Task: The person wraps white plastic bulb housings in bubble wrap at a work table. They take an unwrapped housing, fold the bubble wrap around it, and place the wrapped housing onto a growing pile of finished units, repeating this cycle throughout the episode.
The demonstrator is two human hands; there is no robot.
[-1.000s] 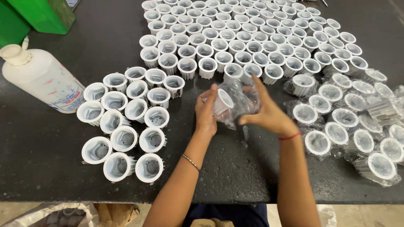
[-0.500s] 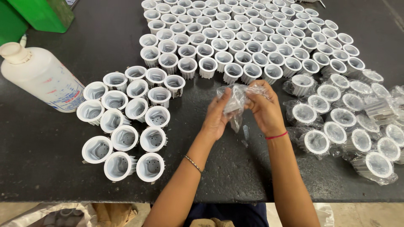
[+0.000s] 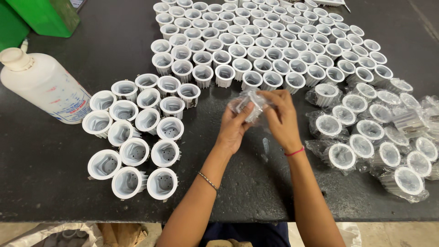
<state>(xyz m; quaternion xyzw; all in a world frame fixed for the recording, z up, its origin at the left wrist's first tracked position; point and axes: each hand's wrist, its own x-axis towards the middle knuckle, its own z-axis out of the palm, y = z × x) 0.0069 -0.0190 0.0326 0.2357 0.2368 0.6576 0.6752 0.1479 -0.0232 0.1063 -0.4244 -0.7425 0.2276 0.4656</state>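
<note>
Dark, matte desk [image 3: 68, 183] surface fills the view, with its front edge running along the bottom of the frame. Your left hand [image 3: 234, 129] and right hand [image 3: 280, 120] meet above the middle of the desk. Both hands are closed in a pinch on one clear plastic bag [image 3: 249, 104], which is held just clear of the desk; a white housing shows through the crinkled film. Left fingers grip the bag from the left side, right fingers from the top and right.

Directly beyond your hands stands a large block of unwrapped white cup-shaped housings [image 3: 265, 43], set in close rows, open ends up. To your left lies a smaller cluster of unwrapped housings [image 3: 137, 132], also open ends up, touching one another. To your right sits a group of housings still sealed in clear bags [image 3: 379, 132], loosely packed.

A white plastic bottle [image 3: 45, 87] lies tilted at the far left, near the smaller cluster. Green containers [image 3: 41, 16] occupy the top left corner. You wear a thin bracelet [image 3: 208, 181] on the left wrist and a red band [image 3: 294, 151] on the right wrist.
</note>
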